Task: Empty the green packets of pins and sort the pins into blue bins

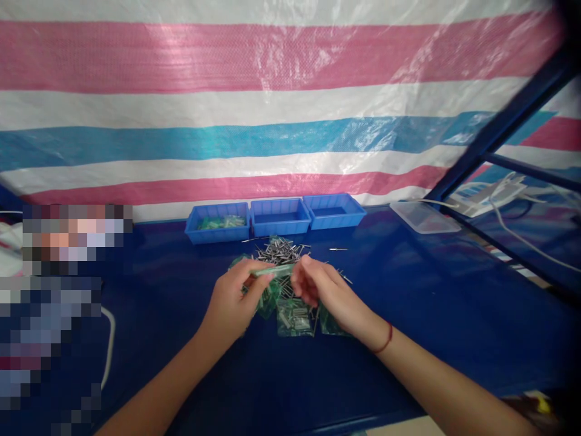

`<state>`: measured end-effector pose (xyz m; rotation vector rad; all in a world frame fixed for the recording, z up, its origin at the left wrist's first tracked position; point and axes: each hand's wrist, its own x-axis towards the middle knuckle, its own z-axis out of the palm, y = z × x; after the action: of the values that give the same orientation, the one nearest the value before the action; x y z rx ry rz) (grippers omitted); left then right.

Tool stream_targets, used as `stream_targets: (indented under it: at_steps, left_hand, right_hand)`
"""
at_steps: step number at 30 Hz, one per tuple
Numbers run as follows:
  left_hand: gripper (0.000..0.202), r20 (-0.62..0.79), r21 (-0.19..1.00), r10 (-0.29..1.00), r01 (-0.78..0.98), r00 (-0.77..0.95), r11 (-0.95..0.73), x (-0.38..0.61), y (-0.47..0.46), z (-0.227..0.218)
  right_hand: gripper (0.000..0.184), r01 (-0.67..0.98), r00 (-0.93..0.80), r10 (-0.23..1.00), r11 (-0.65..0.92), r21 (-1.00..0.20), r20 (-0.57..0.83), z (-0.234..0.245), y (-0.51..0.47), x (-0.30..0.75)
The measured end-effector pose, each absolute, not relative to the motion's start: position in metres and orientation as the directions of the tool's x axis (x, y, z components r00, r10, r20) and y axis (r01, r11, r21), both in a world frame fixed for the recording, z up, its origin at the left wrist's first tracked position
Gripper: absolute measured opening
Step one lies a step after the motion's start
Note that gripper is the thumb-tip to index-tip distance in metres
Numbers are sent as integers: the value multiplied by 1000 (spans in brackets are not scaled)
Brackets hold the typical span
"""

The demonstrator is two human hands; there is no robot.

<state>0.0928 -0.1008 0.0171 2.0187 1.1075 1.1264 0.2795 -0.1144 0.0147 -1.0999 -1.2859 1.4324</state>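
My left hand point(238, 297) pinches a small clear, green-tinted plastic bag point(278, 270) between thumb and fingers. At the bag's right end, my right hand point(329, 293) has its fingers curled and closed on the edge; the fingertips are partly hidden. Below and behind both hands lies a pile of thin metal pins point(281, 250) that look like rivets. Another green-tinted bag point(295, 318) with metal pieces inside lies flat in front of the pile. More green bags point(270, 297) show by my left hand, and one point(332, 321) lies partly under my right hand.
Three blue bins stand behind the pile: the left bin point(193, 233) holds green bags, beside a middle bin point(279, 228) and a right bin point(338, 222). A loose pin point(338, 249) and a clear plastic lid point(424, 218) lie rightward. A white cable point(109, 348) runs at left.
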Motion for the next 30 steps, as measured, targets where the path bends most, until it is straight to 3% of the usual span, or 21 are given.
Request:
stream_targets:
  at_steps: [2,5,7,9,11,13,15,17,20,23,25,27,30]
  left_hand:
    - [17,542,614,746,424,387,-666,89,-99,19]
    - [28,562,464,633,430,532,-774,89,-100,20]
    - [33,526,458,635,440,566,-772,90,-103,20]
    - [37,505,536,691,440,517,-721,91,-104,20]
    - [38,450,703,803,400,391,-588,92,-104,20]
    - [39,250,901,921,276,298,-334,94,-102,20]
    - [52,-55,993,940,120,336,15,97,-101,22]
    - [63,-245,966,876,24,415,259,100,-101,25]
    - [62,-249,955,892,-56,378,290,103,-103,29]
    - [60,-196,971,947,-80,256,223,102,-102,29]
    - [57,-182,976,969,-88,164,198,99,-98,27]
    - [51,-168,979,982,-101,82,176,96,-93,24]
    - [42,-105,991,994,-89,-7,104,87,-82,23]
  right_hand:
    - [55,-98,-322,933,-202,-974,-161,15,-115,280]
    - [37,-204,-390,903,-274,-940,-179,16,-115,281]
    - [28,-271,-376,912,-275,-923,-161,17,-114,283]
    - [23,-295,-327,937,-221,-929,-119,16,-112,286]
    - [18,-237,-234,972,-56,-970,1,14,-111,290]
    - [12,-42,-140,961,233,-972,237,12,-111,292]
    - [3,203,-170,838,545,-813,519,11,-114,292]
    - [17,331,-317,651,757,-563,690,13,-115,292]
    - [29,383,-486,507,855,-348,711,17,-110,298]
    - [33,607,-375,649,712,-354,662,12,-90,323]
    - [30,826,-156,791,433,-361,592,3,-73,349]
    - [33,957,12,906,112,-266,424,-8,-58,373]
    - [24,971,17,943,64,-232,332,-22,-46,391]
